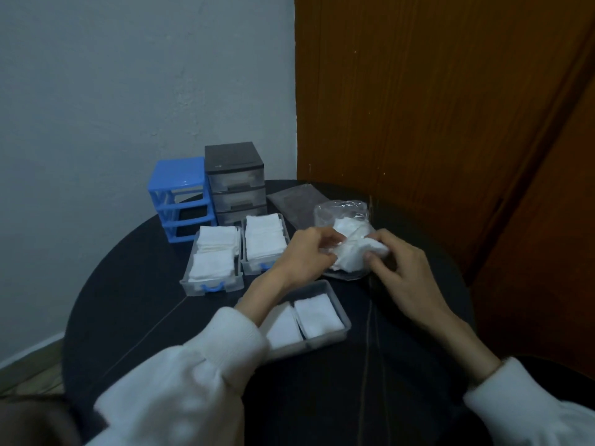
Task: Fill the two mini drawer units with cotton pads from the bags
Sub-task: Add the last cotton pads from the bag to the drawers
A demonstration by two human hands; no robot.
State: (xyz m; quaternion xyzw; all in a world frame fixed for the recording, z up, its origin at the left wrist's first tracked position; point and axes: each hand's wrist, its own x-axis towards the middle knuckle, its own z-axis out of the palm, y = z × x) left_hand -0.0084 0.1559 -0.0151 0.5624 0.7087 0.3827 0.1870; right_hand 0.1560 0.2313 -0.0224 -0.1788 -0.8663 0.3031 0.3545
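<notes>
Hands, left [302, 255] and right [399, 265], together gripped a clump of cotton pads [351, 252] at a clear bag [341, 210] on the table [128, 304]. Two drawers [212, 262] looked full, a third [309, 320] partly; the blue unit [180, 194] stood empty, the grey unit [235, 181] apparently filled.

White cotton pads [351, 249] half out of clear bag [343, 209]

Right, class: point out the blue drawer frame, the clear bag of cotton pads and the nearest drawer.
blue drawer frame [176, 175], head view, its top panel.
clear bag of cotton pads [341, 210], head view, its crumpled upper end.
nearest drawer [338, 300], head view, its right rim.
</notes>
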